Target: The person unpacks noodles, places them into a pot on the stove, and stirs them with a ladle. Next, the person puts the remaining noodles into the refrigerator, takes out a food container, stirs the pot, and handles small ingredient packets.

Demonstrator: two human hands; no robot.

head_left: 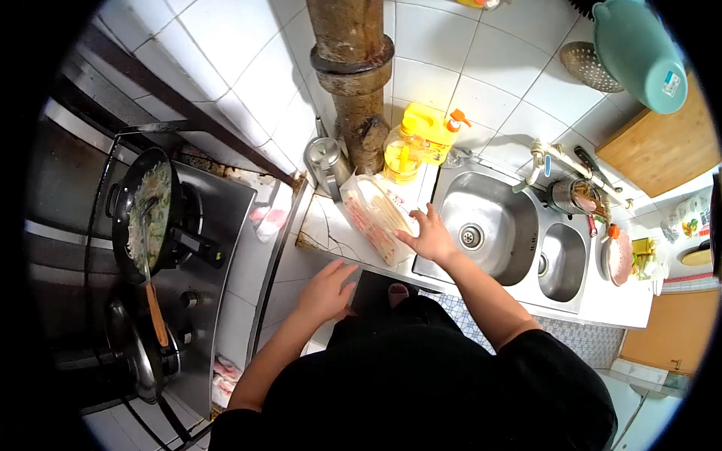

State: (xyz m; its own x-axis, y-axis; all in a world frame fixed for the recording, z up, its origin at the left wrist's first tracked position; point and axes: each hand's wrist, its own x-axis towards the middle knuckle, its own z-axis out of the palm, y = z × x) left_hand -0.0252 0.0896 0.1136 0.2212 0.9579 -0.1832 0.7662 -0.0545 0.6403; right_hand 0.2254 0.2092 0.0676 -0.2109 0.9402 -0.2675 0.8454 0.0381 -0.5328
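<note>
A clear plastic bag with red print, holding pale long strips that look like dried noodles, lies on the tiled counter left of the sink. My right hand is at the bag's right side, thumb and fingers apart; whether the fingertips touch the plastic I cannot tell. In front of the counter's edge, to the lower left of the bag, my left hand is open in the air with its fingers stretched out. Behind the bag stand a metal pitcher and an oil bottle.
On the stove at left sits a wok of food with a wooden-handled spatula in it. A lidded pan is nearer. To the right is a double sink. A rusty pipe rises behind the counter beside a yellow jug.
</note>
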